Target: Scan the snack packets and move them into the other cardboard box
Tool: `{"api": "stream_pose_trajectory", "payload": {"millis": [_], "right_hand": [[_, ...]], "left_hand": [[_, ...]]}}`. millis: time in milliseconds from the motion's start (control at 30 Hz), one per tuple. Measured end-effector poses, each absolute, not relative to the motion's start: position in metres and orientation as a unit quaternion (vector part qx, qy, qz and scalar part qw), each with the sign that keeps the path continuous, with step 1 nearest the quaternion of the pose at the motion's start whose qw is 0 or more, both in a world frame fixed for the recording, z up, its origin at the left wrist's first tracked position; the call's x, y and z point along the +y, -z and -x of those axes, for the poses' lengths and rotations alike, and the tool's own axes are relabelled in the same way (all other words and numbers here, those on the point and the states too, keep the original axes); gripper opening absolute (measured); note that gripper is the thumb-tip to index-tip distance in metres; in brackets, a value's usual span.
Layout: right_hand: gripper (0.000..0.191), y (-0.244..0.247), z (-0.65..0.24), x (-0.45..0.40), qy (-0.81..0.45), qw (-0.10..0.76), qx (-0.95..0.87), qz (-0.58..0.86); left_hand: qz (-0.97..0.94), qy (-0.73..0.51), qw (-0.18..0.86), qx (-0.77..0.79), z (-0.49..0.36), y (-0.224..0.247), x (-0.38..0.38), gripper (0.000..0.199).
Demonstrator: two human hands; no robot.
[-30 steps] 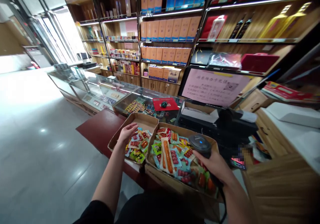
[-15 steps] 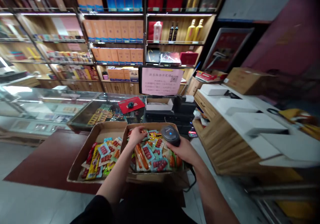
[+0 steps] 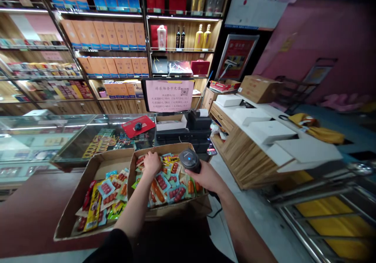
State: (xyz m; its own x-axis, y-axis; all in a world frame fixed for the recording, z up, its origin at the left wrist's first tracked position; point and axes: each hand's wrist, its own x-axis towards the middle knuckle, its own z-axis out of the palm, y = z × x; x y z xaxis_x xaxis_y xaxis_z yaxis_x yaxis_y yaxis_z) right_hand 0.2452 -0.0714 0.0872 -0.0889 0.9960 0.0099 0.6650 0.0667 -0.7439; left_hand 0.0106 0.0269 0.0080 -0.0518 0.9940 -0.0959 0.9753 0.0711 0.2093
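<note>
My right hand (image 3: pixel 205 175) is wrapped round the grip of a dark barcode scanner (image 3: pixel 190 159) with a lit blue spot on its head, held above the right side of a cardboard box (image 3: pixel 169 206). Packaged sausages (image 3: pixel 161 181) fill this box, in clear, blue and yellow wrappers. Among the packets at its far left part is my left hand (image 3: pixel 152 164), fingers curled down; what they grip is hidden. Just left stands a second cardboard box (image 3: pixel 113 157), partly filled with similar packets, among them a long yellow packet (image 3: pixel 93 206).
Beyond the boxes are a monitor (image 3: pixel 170 95) with a pink sign, a white-sided open box (image 3: pixel 171 124) and a red sheet (image 3: pixel 138 126) on a glass display case (image 3: pixel 70 137). A white-topped counter (image 3: pixel 264 137) runs along the right, with a metal rail (image 3: pixel 311 208) nearer.
My left hand has shifted left within the right box, toward its far left corner. The scanner stays over that box's right side. The whole view has turned to the right.
</note>
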Motion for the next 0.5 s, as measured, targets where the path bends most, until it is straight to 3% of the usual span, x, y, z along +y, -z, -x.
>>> {"api": "stream_pose_trajectory", "payload": {"millis": [367, 500], "right_hand": [[0.041, -0.085, -0.243, -0.070, -0.306, 0.287, -0.694, 0.586], [0.040, -0.088, -0.242, -0.071, -0.307, 0.293, -0.696, 0.580]], "left_hand": [[-0.718, -0.001, 0.147, 0.681, -0.021, -0.019, 0.017, 0.055], [-0.727, 0.004, 0.139, 0.673, -0.027, -0.021, 0.012, 0.053]]}}
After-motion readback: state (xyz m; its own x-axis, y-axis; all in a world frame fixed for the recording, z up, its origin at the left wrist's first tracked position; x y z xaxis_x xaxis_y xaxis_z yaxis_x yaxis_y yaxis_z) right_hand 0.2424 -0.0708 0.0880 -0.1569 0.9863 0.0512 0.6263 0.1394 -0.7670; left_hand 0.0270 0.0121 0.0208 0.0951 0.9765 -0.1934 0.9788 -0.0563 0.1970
